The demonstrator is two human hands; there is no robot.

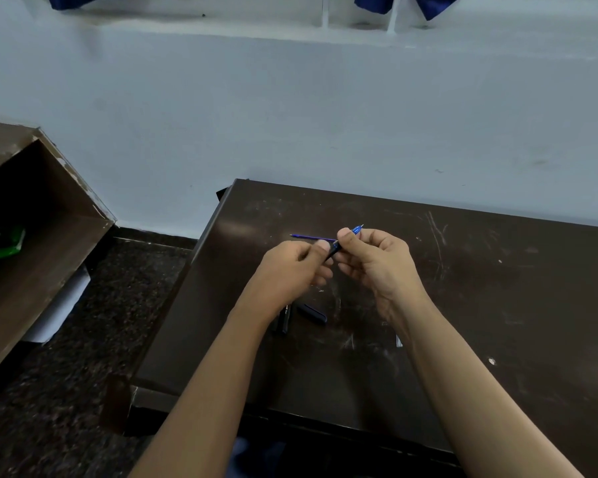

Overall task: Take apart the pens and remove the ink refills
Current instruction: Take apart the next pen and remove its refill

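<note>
While both hands pinch the pen (339,246), left hand (290,267) on barrel, right hand (377,260) at the tip pointing 2 o'clock, likely unscrew: counter-rotate, axis straight, light grip.

We seem to be in a plain room, perhaps a home or hostel: a scratched dark laminate desk (463,270) against a pale painted wall (290,115), a worn wooden shelf unit (42,208), speckled granite floor (94,339), blue curtains (428,5).
</note>
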